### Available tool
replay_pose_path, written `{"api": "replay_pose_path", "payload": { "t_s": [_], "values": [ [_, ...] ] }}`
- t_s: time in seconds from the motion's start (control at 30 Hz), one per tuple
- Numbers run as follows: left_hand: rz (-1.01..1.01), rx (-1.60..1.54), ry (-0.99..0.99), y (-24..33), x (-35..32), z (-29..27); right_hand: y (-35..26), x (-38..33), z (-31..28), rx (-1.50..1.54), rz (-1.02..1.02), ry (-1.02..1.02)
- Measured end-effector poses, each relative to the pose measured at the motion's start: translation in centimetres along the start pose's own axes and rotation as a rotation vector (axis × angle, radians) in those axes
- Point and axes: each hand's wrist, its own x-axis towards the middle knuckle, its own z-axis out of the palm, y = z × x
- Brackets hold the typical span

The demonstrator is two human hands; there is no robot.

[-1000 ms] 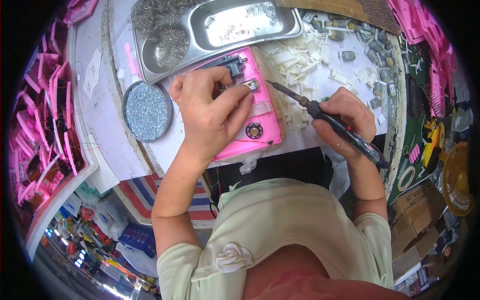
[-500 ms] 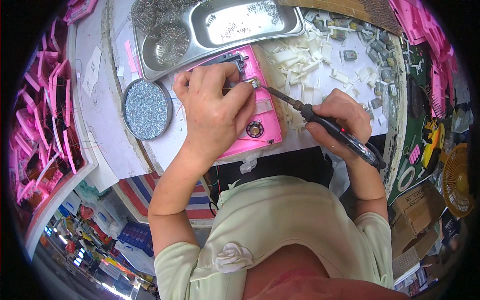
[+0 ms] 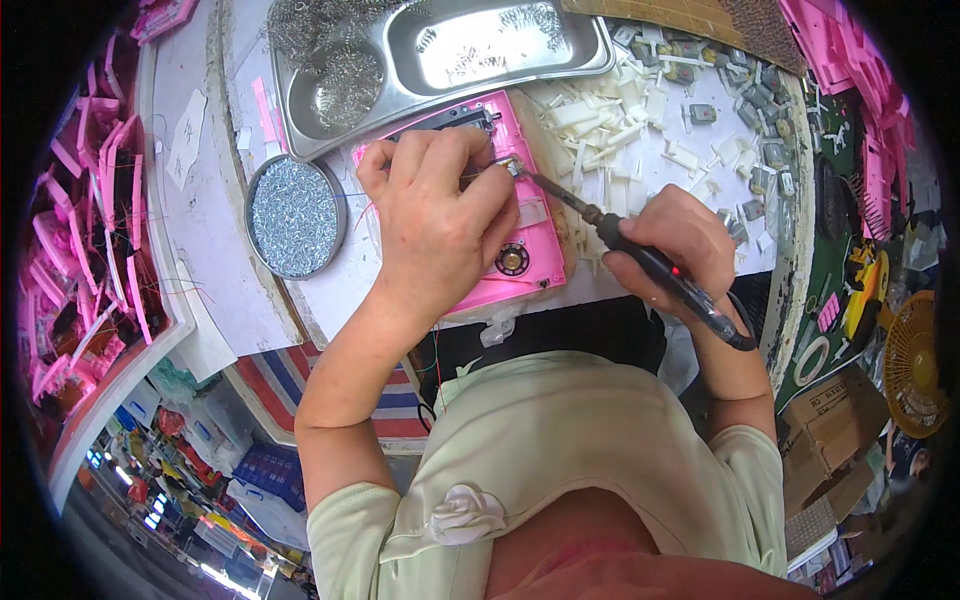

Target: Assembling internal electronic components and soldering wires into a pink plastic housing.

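Head view: left hand flat on pink casing (fingers spread); right hand grips soldering iron.

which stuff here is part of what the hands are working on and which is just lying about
In use:
- left hand pressing on the pink casing
- right hand holding the soldering iron, tip at the casing's upper edge

Lying about:
- steel tray
- round tin of small metal bits
- white plastic pieces
- small fan

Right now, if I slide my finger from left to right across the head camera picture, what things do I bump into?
Pink plastic parts → round tin of tiny screws → left hand on the pink case → soldering iron in the right hand → small yellow fan.
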Motion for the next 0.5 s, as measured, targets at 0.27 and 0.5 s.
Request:
{"api": "replay_pose_path", "payload": {
  "t_s": [0.27,0.5],
  "values": [
    [0.014,0.008,0.008,0.10,0.17,-0.05,-0.09,0.25,-0.56,-0.008,-0.009,0.010],
    [0.014,0.001,0.012,0.14,0.21,-0.05,0.18,-0.38,0.40,0.008,-0.009,0.006]
  ]
}}
